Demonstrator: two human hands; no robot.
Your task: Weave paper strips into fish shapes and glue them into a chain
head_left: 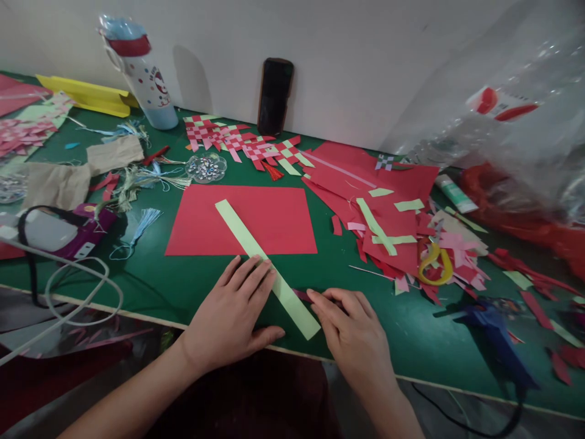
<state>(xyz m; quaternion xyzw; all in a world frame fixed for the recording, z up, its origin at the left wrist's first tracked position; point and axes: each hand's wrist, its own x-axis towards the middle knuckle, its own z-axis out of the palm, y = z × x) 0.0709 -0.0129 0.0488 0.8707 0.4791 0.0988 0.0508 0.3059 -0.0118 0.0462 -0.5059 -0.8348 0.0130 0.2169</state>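
Observation:
A long pale green paper strip point(292, 305) lies slantwise, its upper end over a red paper sheet point(274, 222). My left hand point(237, 305) rests palm down with fingers stretched out, the fingertips at the strip's left edge and the sheet's lower edge. On the strip's other side, my right hand point(351, 323) pinches a thin purple piece point(301, 295) between thumb and index finger. That piece points toward the strip; most of it is hidden, so its kind does not show.
Woven paper pieces point(242, 143), a black phone point(275, 96) and a bottle point(141, 73) stand or lie along the wall. Rightward are red paper scraps point(393, 213), yellow-handled scissors point(436, 265) and a blue glue gun point(498, 335). Tassels point(137, 228) and a white cable point(82, 259) lie left.

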